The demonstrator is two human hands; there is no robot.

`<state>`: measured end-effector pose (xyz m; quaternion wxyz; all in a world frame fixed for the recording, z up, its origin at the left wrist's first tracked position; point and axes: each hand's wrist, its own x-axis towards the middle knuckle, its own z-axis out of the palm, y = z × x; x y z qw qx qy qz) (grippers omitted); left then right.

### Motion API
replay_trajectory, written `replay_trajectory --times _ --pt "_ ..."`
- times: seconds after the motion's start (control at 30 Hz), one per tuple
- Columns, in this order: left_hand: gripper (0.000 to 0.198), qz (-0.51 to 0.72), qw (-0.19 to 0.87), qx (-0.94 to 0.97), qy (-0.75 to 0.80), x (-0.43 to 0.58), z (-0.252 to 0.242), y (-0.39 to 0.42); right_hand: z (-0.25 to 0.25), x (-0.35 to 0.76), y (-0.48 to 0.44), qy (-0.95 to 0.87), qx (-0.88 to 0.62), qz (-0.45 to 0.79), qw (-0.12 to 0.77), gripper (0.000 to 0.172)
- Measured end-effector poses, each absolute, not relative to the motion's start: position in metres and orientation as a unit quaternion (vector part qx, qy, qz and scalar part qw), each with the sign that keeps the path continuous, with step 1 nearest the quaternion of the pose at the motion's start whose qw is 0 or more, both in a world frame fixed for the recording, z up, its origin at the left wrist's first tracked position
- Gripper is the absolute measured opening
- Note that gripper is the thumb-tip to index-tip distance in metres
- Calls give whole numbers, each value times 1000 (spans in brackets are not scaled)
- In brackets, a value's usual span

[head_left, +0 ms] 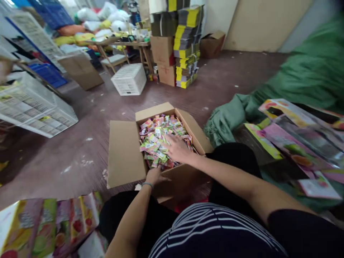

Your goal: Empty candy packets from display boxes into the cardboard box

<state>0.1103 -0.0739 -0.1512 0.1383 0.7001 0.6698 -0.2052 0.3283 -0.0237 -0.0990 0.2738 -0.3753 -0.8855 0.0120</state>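
Note:
An open cardboard box stands on the floor between my knees, filled with small, colourful printed sachets. My right hand lies on top of the heap, its fingers spread and touching the sachets. At the box's near edge is my left hand, a thin band round its wrist; the thumb stays outside while the fingers hook over the wall and grip it. Its fingertips are partly hidden among the sachets.
Printed fruit cartons stand at lower left, with more flat cartons at right by a green cloth. White crates are at left; another white crate and stacked bundles stand ahead.

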Motion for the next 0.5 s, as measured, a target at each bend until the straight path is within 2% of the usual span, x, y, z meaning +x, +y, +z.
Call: replay_trajectory --times 0.1,0.17,0.27,0.37,0.43,0.5 --pt "88 -214 138 720 646 105 -156 -70 -123 248 9 -937 -304 33 171 48" --pt "81 -221 143 728 633 99 -157 -69 -144 222 32 -943 -295 78 133 49" --pt "73 -213 168 727 631 96 -158 -77 -162 222 65 -901 -366 178 151 41" --pt "72 -192 204 714 642 103 -161 -88 -169 249 101 -866 -420 213 169 29" --pt "69 -175 227 715 638 110 -167 -89 -175 268 123 -848 -451 235 147 34" --pt "58 -160 244 715 636 113 -176 -86 -183 283 129 -800 -509 292 125 43"
